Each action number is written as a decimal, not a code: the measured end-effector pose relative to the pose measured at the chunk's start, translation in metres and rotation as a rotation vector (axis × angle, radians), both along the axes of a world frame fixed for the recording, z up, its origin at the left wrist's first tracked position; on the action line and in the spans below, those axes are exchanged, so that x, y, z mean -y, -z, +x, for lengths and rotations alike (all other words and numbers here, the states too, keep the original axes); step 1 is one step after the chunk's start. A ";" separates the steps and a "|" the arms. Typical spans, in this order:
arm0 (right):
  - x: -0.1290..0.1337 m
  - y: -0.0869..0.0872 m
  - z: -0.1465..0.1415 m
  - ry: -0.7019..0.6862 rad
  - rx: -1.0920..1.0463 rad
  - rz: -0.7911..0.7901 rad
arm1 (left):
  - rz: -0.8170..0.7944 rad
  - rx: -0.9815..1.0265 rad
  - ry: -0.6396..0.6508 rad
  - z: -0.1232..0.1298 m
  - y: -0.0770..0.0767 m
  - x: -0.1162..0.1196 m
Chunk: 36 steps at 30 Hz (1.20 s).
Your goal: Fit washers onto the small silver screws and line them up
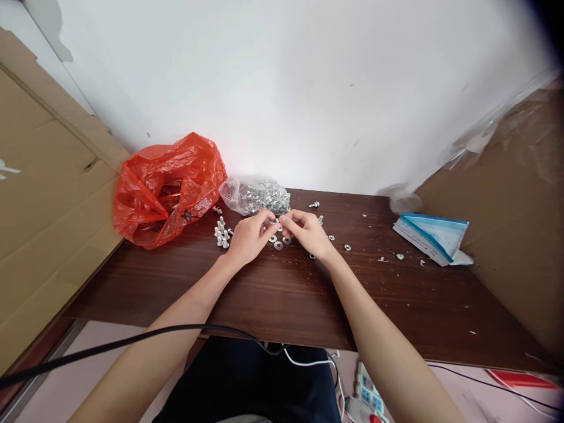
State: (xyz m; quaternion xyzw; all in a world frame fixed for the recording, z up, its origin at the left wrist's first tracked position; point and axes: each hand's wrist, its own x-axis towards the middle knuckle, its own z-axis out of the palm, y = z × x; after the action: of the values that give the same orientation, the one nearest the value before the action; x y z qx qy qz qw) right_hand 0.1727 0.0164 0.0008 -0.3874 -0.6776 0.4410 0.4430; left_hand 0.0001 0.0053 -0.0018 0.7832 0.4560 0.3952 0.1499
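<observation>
My left hand (250,237) and my right hand (307,232) meet over the table, fingertips almost touching. Both are closed in a pinch around something small, mostly covered by the fingers, so its kind is unclear. Just below the fingertips lie several flat metal washers (278,245). To the left of my left hand stands a cluster of silvery bolts (222,233). Hex nuts (348,247) are scattered to the right of my right hand, and a single bolt (314,205) lies behind it. Behind both hands rests a clear plastic bag (259,197) full of small metal hardware.
A red plastic bag (170,188) sits at the back left beside a cardboard panel (53,170). At the right are a blue-and-white packet (434,238) and a round clear container (405,201). A black cable (132,339) crosses over my left forearm.
</observation>
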 end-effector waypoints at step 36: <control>-0.001 0.001 0.001 -0.008 0.026 0.018 | 0.066 -0.012 0.019 -0.001 -0.002 0.000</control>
State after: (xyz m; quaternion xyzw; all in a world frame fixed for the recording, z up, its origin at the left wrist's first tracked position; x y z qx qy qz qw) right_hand 0.1740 0.0170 -0.0005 -0.3863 -0.6889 0.4316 0.4358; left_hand -0.0006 0.0050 -0.0001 0.7945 0.4361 0.4037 0.1250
